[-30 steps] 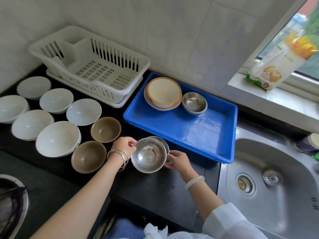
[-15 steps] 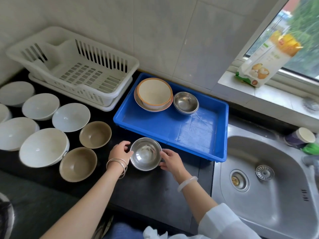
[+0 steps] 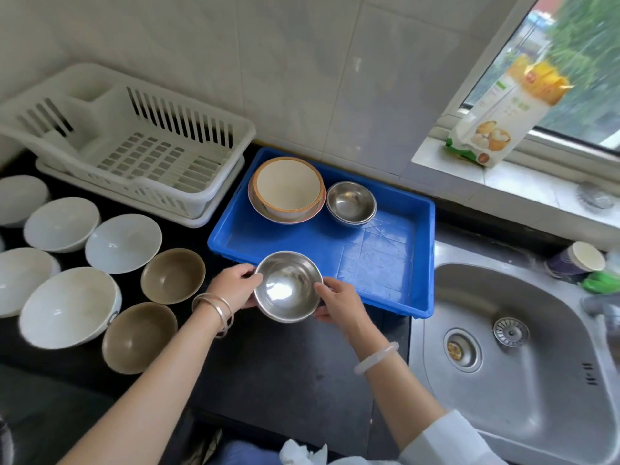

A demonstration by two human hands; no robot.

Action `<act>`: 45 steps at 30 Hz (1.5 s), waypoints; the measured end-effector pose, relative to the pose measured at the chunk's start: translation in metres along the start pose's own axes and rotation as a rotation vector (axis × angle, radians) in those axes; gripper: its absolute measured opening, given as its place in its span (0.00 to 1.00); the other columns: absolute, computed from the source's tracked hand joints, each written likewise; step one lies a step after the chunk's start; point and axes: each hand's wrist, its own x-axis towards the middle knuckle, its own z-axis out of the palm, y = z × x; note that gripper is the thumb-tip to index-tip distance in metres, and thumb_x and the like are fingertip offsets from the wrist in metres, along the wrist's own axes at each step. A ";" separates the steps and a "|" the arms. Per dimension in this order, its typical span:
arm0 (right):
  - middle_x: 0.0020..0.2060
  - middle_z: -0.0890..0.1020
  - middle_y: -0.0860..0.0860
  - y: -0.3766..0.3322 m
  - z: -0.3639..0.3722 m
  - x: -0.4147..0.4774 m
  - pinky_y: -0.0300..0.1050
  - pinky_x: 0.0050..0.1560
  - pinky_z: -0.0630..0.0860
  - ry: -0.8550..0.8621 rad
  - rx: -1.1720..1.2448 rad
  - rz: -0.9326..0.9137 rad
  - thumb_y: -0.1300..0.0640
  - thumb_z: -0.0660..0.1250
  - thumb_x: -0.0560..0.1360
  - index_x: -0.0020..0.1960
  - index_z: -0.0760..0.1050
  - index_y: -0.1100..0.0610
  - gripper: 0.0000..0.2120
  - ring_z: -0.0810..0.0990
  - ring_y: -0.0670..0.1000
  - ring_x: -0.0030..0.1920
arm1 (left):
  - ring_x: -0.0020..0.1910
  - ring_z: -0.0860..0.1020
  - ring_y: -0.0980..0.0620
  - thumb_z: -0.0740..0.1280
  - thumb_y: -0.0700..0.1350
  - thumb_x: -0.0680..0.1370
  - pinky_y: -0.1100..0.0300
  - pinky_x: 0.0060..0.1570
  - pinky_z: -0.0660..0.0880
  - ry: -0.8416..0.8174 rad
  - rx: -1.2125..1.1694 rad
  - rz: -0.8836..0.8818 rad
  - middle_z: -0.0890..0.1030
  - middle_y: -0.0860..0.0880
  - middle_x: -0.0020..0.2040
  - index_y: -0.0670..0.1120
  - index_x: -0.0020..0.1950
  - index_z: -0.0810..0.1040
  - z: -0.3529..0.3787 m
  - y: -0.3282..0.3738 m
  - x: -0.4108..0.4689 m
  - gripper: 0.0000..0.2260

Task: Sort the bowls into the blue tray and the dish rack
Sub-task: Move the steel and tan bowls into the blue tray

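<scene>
A steel bowl (image 3: 287, 286) is held between both hands just above the near edge of the blue tray (image 3: 385, 260). My left hand (image 3: 235, 288) grips its left rim and my right hand (image 3: 339, 303) grips its right side. Inside the tray, at the back, stand a cream bowl with an orange rim (image 3: 287, 187) on a plate and stacked steel bowls (image 3: 351, 203). The white dish rack (image 3: 134, 146) holds nothing. Several white bowls (image 3: 122, 243) and two brown bowls (image 3: 172, 275) stand on the dark counter to the left.
A steel sink (image 3: 516, 357) lies to the right of the tray. A carton (image 3: 500, 122) leans on the window sill. Cups and a green item (image 3: 577, 263) sit at the sink's far right. Tiled wall stands behind the rack and tray.
Both hands have lifted the steel bowl off the counter and carried it toward the tray's near edge. The camera has shifted slightly.
</scene>
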 end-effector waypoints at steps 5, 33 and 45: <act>0.43 0.80 0.47 -0.028 -0.040 0.005 0.36 0.32 0.78 0.053 0.103 -0.011 0.54 0.61 0.78 0.53 0.77 0.50 0.07 0.82 0.44 0.27 | 0.49 0.77 0.45 0.62 0.37 0.76 0.57 0.39 0.79 -0.053 -0.153 -0.001 0.77 0.45 0.47 0.44 0.52 0.76 0.032 0.042 0.013 0.07; 0.58 0.79 0.57 0.007 -0.138 0.105 0.41 0.44 0.78 0.530 0.708 0.130 0.66 0.56 0.79 0.62 0.74 0.59 0.15 0.79 0.56 0.57 | 0.56 0.73 0.47 0.56 0.31 0.78 0.54 0.57 0.72 -0.306 -0.401 -0.138 0.73 0.37 0.66 0.36 0.67 0.69 0.230 0.090 0.106 0.17; 0.63 0.76 0.59 -0.003 -0.142 0.134 0.39 0.45 0.78 0.553 0.831 0.050 0.65 0.55 0.80 0.66 0.71 0.61 0.16 0.77 0.56 0.61 | 0.56 0.74 0.49 0.57 0.34 0.79 0.58 0.58 0.70 -0.242 -0.590 -0.149 0.76 0.42 0.57 0.37 0.65 0.70 0.253 0.090 0.120 0.15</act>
